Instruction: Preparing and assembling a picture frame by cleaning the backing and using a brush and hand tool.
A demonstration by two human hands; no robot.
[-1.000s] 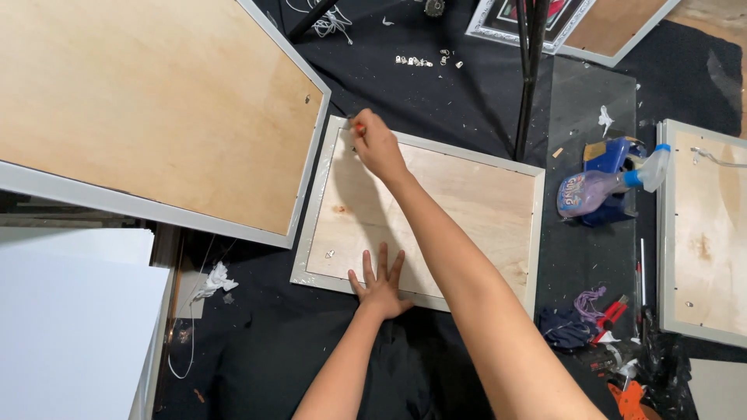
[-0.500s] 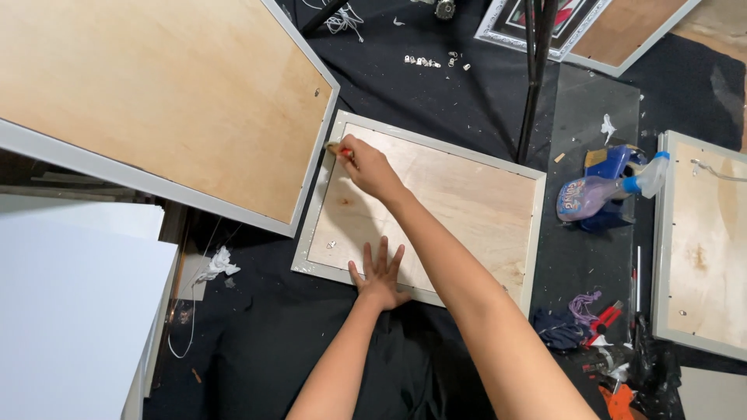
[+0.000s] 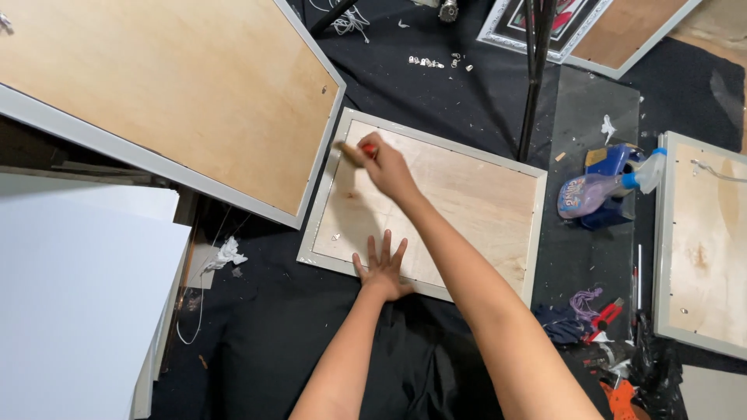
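My left hand lies flat with fingers spread on the near edge of the framed board, which rests back-up on the black floor covering, between the large framed panel at the far left and another framed panel at the right. That hand has hold of nothing; it only presses down, palm open. My right hand reaches across to the far left corner of the board, its grip closed around a small tool with a pale tip and a bit of red showing at the fingers. The tool is blurred, so I cannot tell just what kind it is.

I judge the board stiff and fairly light: a thin plywood back set in a narrow pale grey frame. The plywood face looks smooth and would give little purchase, and pressing hard mid-panel might flex it. The frame's rim is the place to take hold, one hand on each long side, or near the corners where it is strongest. Lying flat on cloth, it could slide under a sideways push, so a flat palm on the near rim keeps it steady.

A spray bottle lies to the right of the board, apart from it, and red-handled pliers lie nearer on the right.
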